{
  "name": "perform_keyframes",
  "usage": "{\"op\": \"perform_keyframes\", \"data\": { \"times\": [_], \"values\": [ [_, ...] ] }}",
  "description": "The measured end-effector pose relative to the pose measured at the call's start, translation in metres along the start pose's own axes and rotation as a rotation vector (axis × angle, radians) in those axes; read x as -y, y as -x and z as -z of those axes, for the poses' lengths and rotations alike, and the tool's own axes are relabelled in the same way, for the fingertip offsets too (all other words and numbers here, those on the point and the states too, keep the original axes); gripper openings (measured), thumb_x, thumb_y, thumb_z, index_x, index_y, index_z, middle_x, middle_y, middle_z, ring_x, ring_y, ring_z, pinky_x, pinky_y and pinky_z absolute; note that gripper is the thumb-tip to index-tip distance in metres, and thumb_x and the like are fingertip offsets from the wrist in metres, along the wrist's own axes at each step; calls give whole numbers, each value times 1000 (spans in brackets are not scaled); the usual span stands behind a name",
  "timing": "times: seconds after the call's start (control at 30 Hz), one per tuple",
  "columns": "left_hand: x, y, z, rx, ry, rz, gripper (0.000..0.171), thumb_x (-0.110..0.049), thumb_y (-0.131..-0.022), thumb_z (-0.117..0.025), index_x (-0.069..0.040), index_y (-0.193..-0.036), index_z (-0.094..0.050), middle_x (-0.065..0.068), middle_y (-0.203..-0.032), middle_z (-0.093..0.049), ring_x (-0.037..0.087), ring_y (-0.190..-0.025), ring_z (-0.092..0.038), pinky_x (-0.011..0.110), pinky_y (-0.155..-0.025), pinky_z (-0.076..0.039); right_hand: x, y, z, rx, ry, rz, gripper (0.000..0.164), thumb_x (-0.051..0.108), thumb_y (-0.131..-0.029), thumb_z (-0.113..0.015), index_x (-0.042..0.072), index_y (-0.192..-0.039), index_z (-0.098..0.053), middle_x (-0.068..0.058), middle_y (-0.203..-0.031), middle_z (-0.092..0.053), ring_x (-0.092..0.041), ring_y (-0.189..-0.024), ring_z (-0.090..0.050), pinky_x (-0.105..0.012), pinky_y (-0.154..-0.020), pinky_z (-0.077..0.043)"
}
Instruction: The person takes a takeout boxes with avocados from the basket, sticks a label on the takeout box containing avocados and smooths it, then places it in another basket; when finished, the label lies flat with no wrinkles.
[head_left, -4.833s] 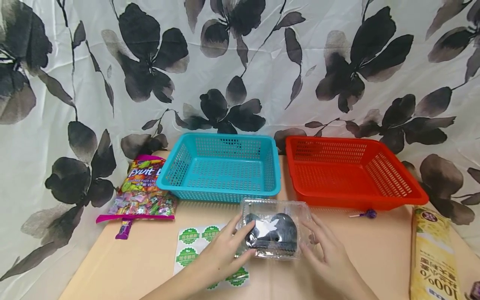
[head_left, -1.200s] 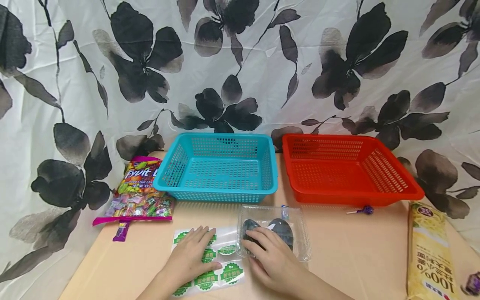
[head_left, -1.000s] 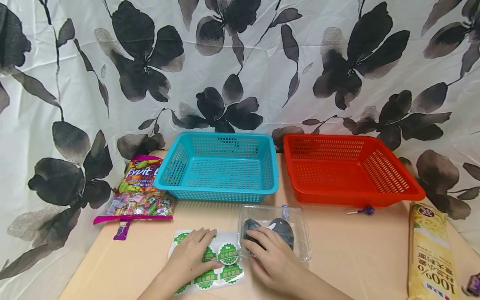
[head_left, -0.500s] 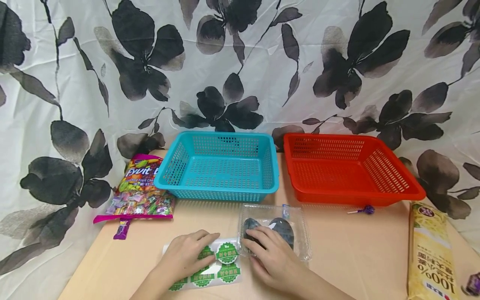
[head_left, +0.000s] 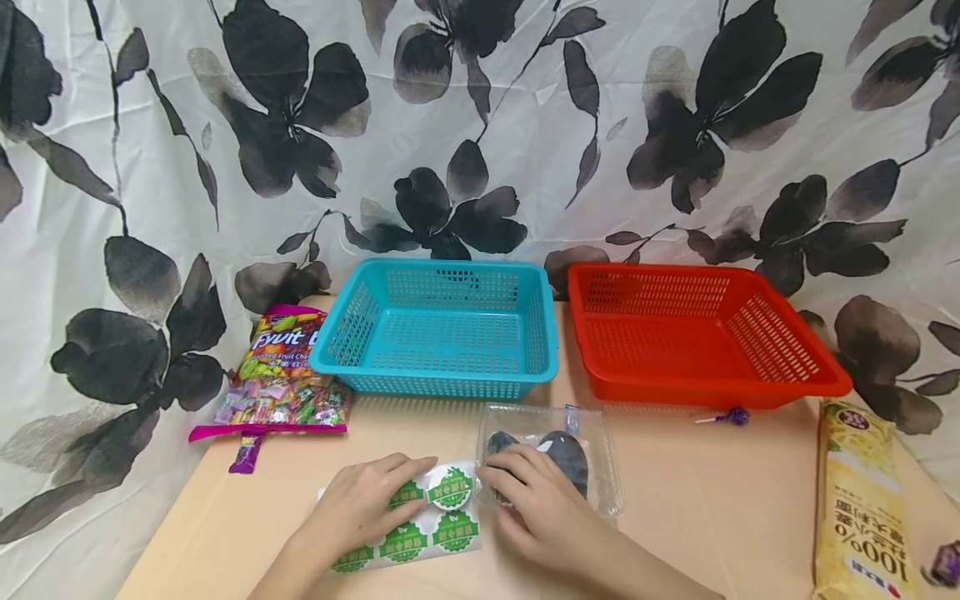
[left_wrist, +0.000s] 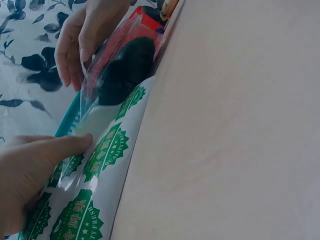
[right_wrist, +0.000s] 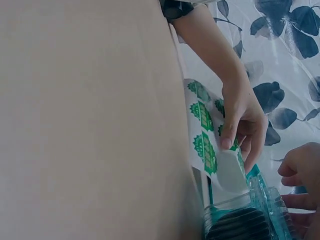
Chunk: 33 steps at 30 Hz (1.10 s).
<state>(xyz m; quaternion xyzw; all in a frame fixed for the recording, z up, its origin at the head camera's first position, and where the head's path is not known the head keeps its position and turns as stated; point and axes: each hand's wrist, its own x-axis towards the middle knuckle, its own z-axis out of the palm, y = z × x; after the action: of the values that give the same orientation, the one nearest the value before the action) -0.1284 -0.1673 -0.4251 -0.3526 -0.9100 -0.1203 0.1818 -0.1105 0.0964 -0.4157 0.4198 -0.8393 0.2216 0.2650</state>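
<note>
The work in hand is judged partway: on the sheet [head_left: 429, 537], the sticker [head_left: 450, 487] nearest the box [head_left: 602, 458] at the far right corner shows a white rim and appears partly raised, though full release cannot be confirmed. Remaining, in this judgement, is to free that sticker; the neighbouring ones appear to lie on the backing, and no green sticker shows on the part of the box that is uncovered. The hands are apart. The left hand [head_left: 367, 500] pinches the sheet, thumb on the printed face and fingers at the far edge. The right hand [head_left: 543, 500] hangs over the box's left side with loosely bent fingers; whether the fingertips touch cannot be told. The sheet is well forward of the back edge of the desk [head_left: 690, 500], between the left edge and the middle; the box is just beside its right edge. The sheet is white and glossy, printed with green, scalloped round labels, and slightly bowed in the left wrist view. The box is clear, ribbed plastic around dark, rounded items [head_left: 564, 462]; whether its lid is fastened cannot be told.
</note>
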Motion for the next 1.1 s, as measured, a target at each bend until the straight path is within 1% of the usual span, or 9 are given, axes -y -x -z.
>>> {"op": "perform_keyframes", "data": {
  "times": [0.1,0.2,0.37,0.47,0.6,0.7,0.87,1.1],
  "values": [
    [1,0,3,-5,-5,13,49,-43,-70,-69,-26,-115,-58,-14,-88,-61,1,-67,-58,17,-50,-44,0,-9,-2,5,-20,-25,36,13,-74,-62,14,-109,-60,5,-105,-57,-12,-100,-48,-30,-89,-41],
    [3,-2,7,-12,-12,26,49,-44,-70,-69,-25,-115,-58,-14,-89,-61,1,-67,-58,17,-51,-44,-1,-21,-6,34,-25,-67,30,15,-76,-60,16,-106,-61,9,-101,-57,-8,-96,-48,-26,-84,-42],
    [4,-2,11,-19,-1,30,48,-43,-71,-69,-24,-114,-59,-13,-90,-62,0,-67,-58,17,-52,-45,-2,-36,-12,88,-9,-120,26,22,-78,-61,18,-103,-62,9,-95,-59,-6,-85,-46,-22,-71,-42],
    [4,-2,13,-28,4,28,46,-42,-71,-69,-24,-112,-60,-13,-90,-62,0,-67,-57,17,-52,-45,-2,-43,-17,99,11,-132,24,25,-78,-63,18,-100,-63,9,-90,-59,-6,-80,-44,-22,-68,-40],
    [3,-3,15,-43,-2,23,45,-42,-71,-70,-23,-111,-61,-13,-90,-62,0,-66,-57,17,-51,-44,-3,-48,-24,75,20,-138,22,27,-75,-66,17,-95,-65,8,-86,-58,-7,-79,-44,-24,-68,-41],
    [2,-3,15,-51,-4,19,45,-42,-70,-70,-23,-110,-61,-13,-90,-62,1,-66,-58,17,-50,-44,-3,-48,-27,65,14,-146,24,32,-73,-67,18,-93,-66,9,-85,-58,-7,-81,-44,-25,-71,-41],
    [2,-2,16,-50,3,27,45,-41,-70,-70,-23,-110,-61,-13,-91,-62,1,-67,-58,18,-50,-44,-2,-50,-30,92,21,-157,29,39,-71,-69,19,-93,-66,10,-85,-56,-8,-83,-44,-26,-74,-39],
    [2,-2,16,-48,2,30,45,-42,-71,-70,-23,-111,-61,-13,-91,-61,1,-68,-58,18,-50,-44,0,-51,-31,116,27,-179,26,35,-68,-72,21,-89,-65,11,-82,-52,-7,-81,-42,-25,-71,-37]
  ]
}}
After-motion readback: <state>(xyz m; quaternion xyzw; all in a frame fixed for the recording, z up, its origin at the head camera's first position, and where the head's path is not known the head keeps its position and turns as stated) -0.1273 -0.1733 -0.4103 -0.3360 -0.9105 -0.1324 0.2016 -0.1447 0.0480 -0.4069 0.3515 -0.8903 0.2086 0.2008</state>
